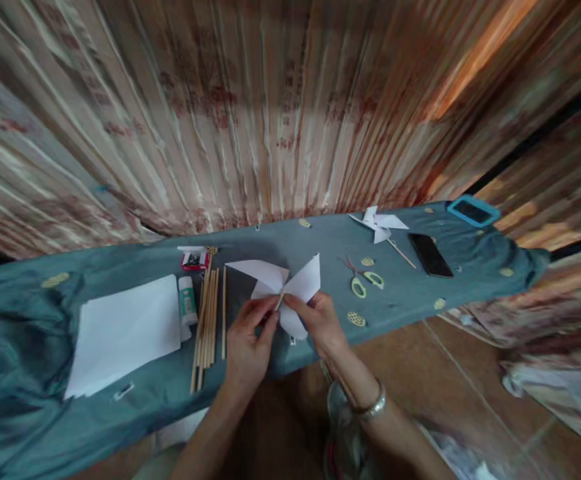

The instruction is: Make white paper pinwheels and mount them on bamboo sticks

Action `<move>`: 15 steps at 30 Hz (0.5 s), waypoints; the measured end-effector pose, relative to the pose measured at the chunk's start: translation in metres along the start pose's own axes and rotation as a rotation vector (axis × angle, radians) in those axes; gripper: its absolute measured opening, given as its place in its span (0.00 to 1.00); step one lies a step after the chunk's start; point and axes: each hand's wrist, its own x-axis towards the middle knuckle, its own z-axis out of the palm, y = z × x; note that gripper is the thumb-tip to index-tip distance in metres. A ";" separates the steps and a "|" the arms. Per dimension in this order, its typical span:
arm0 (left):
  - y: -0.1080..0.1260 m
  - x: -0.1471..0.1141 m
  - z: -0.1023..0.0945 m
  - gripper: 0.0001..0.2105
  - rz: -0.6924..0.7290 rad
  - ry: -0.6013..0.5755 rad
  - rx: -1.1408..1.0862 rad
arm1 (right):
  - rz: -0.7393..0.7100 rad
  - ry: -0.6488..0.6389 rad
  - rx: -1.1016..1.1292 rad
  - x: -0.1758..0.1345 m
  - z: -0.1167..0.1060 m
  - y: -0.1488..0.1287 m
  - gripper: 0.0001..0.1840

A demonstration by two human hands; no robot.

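White paper pinwheel sits at the centre of the frame, over the near part of the surface. The person's left hand and right hand both have fingers pinched closed at its middle. Wooden sticks and a glue stick lie left of centre, scissors and a second pinwheel right.

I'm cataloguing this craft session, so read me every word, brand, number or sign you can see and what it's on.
No text here can be read.
Curtain: dark, character-like print down the middle, too blurred to read.
White tube: pale marks on its green label, too small to read.
Small red box: any print is too small to read.
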 end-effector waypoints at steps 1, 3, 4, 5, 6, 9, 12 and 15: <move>0.003 0.000 -0.002 0.11 -0.019 0.011 -0.022 | -0.007 -0.044 -0.017 -0.001 -0.001 -0.004 0.16; 0.008 0.001 -0.005 0.10 -0.079 0.038 -0.085 | -0.023 -0.106 -0.033 -0.003 -0.004 -0.011 0.17; 0.010 0.001 -0.007 0.10 -0.120 0.054 -0.126 | -0.033 -0.123 -0.033 -0.003 -0.007 -0.015 0.18; 0.012 0.002 -0.008 0.10 -0.171 0.076 -0.174 | -0.043 -0.137 -0.027 -0.002 -0.010 -0.018 0.19; 0.013 0.002 -0.010 0.11 -0.231 0.096 -0.227 | -0.053 -0.136 -0.013 -0.001 -0.013 -0.021 0.20; 0.018 0.004 -0.014 0.15 -0.421 0.128 -0.415 | -0.073 -0.070 0.039 0.005 -0.022 -0.028 0.27; 0.025 0.004 -0.015 0.19 -0.557 0.169 -0.632 | -0.070 -0.012 0.037 0.009 -0.029 -0.029 0.28; 0.034 0.002 -0.015 0.20 -0.580 0.210 -0.771 | -0.063 -0.023 0.019 0.008 -0.029 -0.026 0.27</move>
